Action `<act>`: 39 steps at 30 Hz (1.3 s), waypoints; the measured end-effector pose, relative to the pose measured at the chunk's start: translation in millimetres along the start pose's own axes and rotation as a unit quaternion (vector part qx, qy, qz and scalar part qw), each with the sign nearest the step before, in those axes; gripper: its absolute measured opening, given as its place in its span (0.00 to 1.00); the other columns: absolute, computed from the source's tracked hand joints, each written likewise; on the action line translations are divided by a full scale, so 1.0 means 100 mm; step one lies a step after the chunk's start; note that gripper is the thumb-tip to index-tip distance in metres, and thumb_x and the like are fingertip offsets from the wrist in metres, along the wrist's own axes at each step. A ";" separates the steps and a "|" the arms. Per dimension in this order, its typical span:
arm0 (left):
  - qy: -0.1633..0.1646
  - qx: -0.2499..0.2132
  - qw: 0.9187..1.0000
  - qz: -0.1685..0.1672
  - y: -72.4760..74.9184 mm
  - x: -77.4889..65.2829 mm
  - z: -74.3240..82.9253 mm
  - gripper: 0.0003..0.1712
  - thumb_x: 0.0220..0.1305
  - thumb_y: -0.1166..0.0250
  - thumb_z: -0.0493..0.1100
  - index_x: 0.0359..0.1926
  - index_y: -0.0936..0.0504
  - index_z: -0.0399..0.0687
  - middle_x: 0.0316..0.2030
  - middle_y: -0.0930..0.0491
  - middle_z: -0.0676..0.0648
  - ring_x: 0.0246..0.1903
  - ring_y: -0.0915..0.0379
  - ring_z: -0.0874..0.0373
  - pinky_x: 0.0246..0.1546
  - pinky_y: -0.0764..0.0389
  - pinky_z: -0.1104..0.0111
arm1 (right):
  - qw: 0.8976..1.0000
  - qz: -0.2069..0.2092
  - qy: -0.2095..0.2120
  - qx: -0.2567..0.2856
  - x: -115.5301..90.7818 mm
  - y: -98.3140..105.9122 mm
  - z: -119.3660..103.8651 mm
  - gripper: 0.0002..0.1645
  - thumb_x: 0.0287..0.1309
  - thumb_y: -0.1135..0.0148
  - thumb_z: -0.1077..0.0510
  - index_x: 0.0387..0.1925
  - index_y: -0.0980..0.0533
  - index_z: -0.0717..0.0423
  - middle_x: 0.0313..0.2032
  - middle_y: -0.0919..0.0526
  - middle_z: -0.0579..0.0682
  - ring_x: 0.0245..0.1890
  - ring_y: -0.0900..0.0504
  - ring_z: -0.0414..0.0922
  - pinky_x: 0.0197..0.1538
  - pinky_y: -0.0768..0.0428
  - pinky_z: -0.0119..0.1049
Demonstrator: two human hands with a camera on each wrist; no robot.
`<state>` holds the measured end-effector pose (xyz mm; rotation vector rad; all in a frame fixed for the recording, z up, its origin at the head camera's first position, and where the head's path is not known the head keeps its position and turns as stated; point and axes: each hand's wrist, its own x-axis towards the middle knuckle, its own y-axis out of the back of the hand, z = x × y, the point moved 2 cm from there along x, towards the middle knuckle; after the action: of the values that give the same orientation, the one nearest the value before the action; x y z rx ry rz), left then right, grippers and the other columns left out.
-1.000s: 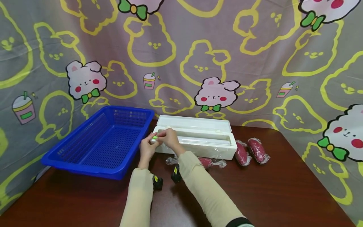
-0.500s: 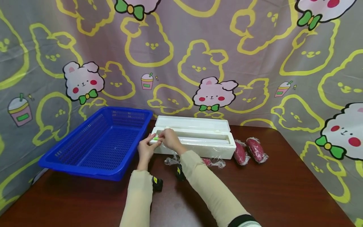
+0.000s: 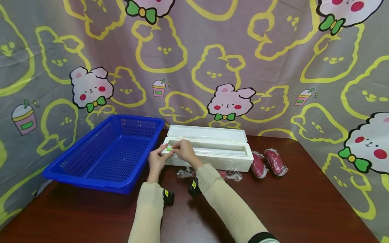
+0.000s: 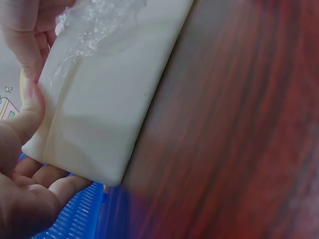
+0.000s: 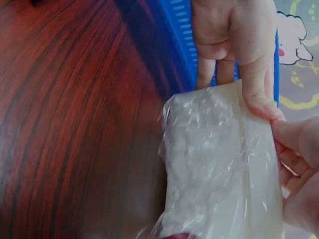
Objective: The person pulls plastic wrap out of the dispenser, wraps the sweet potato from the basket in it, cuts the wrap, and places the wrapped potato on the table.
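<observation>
A long white cling film dispenser (image 3: 209, 162) lies on the table with its lid (image 3: 209, 133) raised; a white roll (image 3: 218, 151) shows inside. Clear film (image 5: 204, 144) clings, crinkled, to its front. My left hand (image 3: 156, 160) grips the dispenser's left end, thumb at the top edge and fingers beneath, as the left wrist view shows. Beside it, my right hand (image 3: 184, 150) pinches at a small green piece (image 3: 169, 148) on the top edge, thumb and fingertips close to the left thumb. The right fingers largely hide that piece.
A blue plastic basket (image 3: 91, 184) stands left of the dispenser. Two dark red oblong things in clear film, one nearer the dispenser (image 3: 258, 166) and one farther right (image 3: 275, 162), lie at its right. Another wrapped red piece (image 3: 223, 174) lies in front, partly behind my right arm.
The right hand and the green piece have shifted slightly to the right along the dispenser's top edge. The left hand keeps its grip on the end.
</observation>
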<state>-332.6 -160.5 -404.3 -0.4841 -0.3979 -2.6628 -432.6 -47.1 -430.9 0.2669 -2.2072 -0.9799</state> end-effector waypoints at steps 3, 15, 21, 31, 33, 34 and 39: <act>-0.001 -0.002 1.000 0.004 0.00 0.00 -0.01 0.25 0.41 0.29 0.30 0.46 0.23 0.31 0.48 0.29 0.33 0.53 0.34 0.46 0.53 0.35 0.61 | 1.000 -0.014 -0.005 0.011 -0.21 0.53 -0.66 0.04 0.48 0.35 0.63 0.24 0.18 0.61 0.25 0.17 0.49 0.26 0.21 0.42 0.29 0.29 0.24; -0.005 -0.007 1.000 0.003 -0.02 0.00 -0.01 0.25 0.40 0.30 0.28 0.45 0.23 0.31 0.48 0.28 0.34 0.53 0.35 0.45 0.54 0.36 0.61 | 0.998 0.014 0.057 -0.005 -0.20 0.30 -0.17 0.12 0.50 0.36 0.50 0.27 0.17 0.55 0.26 0.18 0.47 0.27 0.21 0.39 0.32 0.25 0.28; -0.003 -0.015 1.000 -0.005 -0.03 -0.01 -0.02 0.25 0.40 0.30 0.28 0.45 0.23 0.30 0.48 0.28 0.34 0.54 0.35 0.46 0.54 0.36 0.62 | 1.000 -0.015 0.026 0.006 -0.32 0.59 -0.41 0.07 0.47 0.34 0.60 0.26 0.18 0.62 0.26 0.19 0.51 0.28 0.21 0.44 0.34 0.24 0.31; -0.006 -0.016 1.000 -0.010 0.02 -0.01 -0.02 0.25 0.41 0.30 0.28 0.46 0.23 0.30 0.48 0.30 0.31 0.53 0.35 0.44 0.53 0.36 0.60 | 0.998 -0.048 0.037 -0.016 -0.40 0.85 -0.58 0.04 0.47 0.35 0.64 0.25 0.19 0.64 0.25 0.21 0.52 0.28 0.22 0.45 0.33 0.25 0.27; -0.005 -0.011 1.000 -0.008 0.02 -0.02 -0.01 0.25 0.41 0.30 0.28 0.46 0.23 0.30 0.48 0.30 0.32 0.53 0.35 0.44 0.53 0.36 0.60 | 0.997 -0.052 0.047 -0.022 -0.40 0.85 -0.57 0.04 0.47 0.35 0.64 0.25 0.19 0.63 0.25 0.21 0.52 0.28 0.23 0.45 0.34 0.26 0.29; -0.006 -0.006 1.000 -0.006 0.02 -0.01 -0.01 0.25 0.41 0.30 0.28 0.46 0.23 0.31 0.48 0.30 0.32 0.53 0.35 0.44 0.53 0.36 0.60 | 0.997 -0.054 0.051 -0.027 -0.40 0.85 -0.57 0.04 0.47 0.35 0.64 0.25 0.19 0.63 0.25 0.21 0.51 0.28 0.23 0.45 0.35 0.26 0.30; -0.020 0.027 0.999 -0.007 0.02 -0.01 0.02 0.25 0.41 0.30 0.30 0.45 0.23 0.31 0.50 0.30 0.33 0.53 0.35 0.46 0.54 0.37 0.61 | 0.994 -0.065 0.066 -0.055 -0.39 0.89 -0.59 0.04 0.47 0.35 0.63 0.26 0.19 0.62 0.26 0.20 0.51 0.30 0.24 0.46 0.38 0.27 0.34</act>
<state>-330.9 -161.0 -402.5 -0.5201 -0.4845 -2.6523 -356.9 -2.0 -359.5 0.4156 -2.0295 -1.1177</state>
